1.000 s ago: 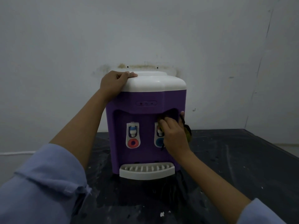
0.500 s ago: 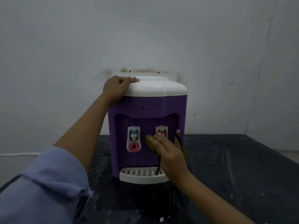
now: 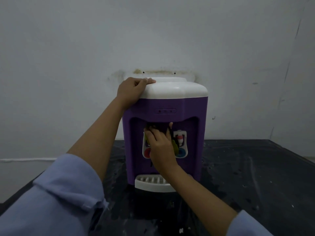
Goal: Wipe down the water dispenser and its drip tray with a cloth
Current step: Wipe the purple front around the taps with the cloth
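Dark counter (image 3: 255,167), smeared pale
A water dispenser (image 3: 179,103) (purple, white-topped) is stood on it; a white scrap (image 3: 181,230) is seen nearer.

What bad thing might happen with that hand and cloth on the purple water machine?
1. The right hand holds the cloth over the tap with the red ring; pushing its lever might spill water.
2. The forearm crosses above the drip tray and might knock it loose.

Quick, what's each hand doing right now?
Left hand: grips the water dispenser at its white top.
Right hand: holds the cloth against the dispenser's front.
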